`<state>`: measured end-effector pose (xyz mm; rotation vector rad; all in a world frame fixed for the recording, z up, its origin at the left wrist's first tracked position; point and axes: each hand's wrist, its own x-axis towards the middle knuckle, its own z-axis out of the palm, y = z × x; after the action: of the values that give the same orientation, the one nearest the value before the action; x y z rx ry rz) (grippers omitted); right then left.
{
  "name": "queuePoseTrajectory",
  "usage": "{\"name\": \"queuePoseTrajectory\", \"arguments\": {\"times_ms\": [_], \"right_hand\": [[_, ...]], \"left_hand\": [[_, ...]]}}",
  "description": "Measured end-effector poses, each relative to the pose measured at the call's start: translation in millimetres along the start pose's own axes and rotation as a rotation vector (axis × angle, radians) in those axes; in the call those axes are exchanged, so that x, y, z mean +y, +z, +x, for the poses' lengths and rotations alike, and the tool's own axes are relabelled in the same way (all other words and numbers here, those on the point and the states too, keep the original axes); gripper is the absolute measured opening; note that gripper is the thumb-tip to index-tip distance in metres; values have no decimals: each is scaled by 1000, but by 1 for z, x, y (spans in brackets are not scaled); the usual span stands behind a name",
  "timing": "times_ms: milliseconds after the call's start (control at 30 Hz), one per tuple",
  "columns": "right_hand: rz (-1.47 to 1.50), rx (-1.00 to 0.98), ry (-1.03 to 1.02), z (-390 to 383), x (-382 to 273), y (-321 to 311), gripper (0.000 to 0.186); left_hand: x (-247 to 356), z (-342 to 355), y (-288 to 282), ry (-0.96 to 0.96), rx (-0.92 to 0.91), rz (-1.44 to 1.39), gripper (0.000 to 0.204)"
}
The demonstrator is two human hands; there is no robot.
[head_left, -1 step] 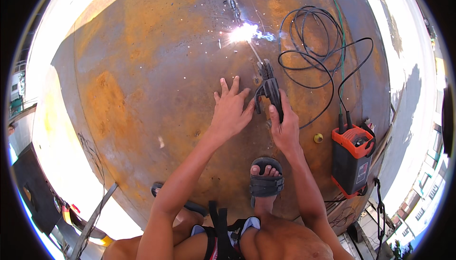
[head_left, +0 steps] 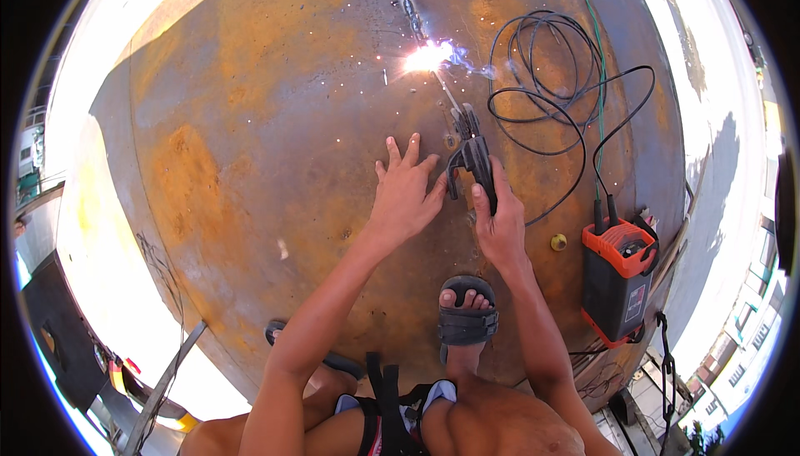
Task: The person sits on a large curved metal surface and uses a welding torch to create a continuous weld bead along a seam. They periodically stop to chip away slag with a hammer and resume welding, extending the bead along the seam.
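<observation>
My right hand [head_left: 502, 227] grips the handle of a black electrode holder [head_left: 477, 160]. From its jaws a thin welding rod [head_left: 447, 89] runs up to a bright arc [head_left: 427, 57]. Sparks scatter around the arc, and bluish smoke drifts off to its right. A dark weld bead [head_left: 408, 7] runs upward from the glare, which hides the rod's tip. My left hand [head_left: 404, 197] rests with fingers spread on the rusty steel plate [head_left: 275, 147], its thumb by the holder's lever.
An orange and black welding machine [head_left: 618, 285] stands at the right, with black cable [head_left: 533, 93] looped beyond it. A green cord [head_left: 586, 6] runs up from there. Near the machine lies a small yellowish round object [head_left: 558, 242]. My sandalled foot [head_left: 468, 314] stands on the plate. A chain [head_left: 667, 364] hangs at lower right.
The arc's glow and the sparks have shifted slightly, and the smoke reaches farther right. Both hands and the electrode holder look the same.
</observation>
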<state>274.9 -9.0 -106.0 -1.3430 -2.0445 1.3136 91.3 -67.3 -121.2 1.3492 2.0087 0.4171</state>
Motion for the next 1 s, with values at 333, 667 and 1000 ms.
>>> {"name": "queuePoseTrajectory", "arguments": {"times_ms": [333,667,1000], "right_hand": [[-3,-5,20,3,1,0,50],[9,7,-11,4,0,0,50],[-10,21,-26,4,-1,1,50]], "left_hand": [[-1,4,0,10,2,11,49],[-2,4,0,18,1,9,51],[-4,4,3,16,16,4,51]]}}
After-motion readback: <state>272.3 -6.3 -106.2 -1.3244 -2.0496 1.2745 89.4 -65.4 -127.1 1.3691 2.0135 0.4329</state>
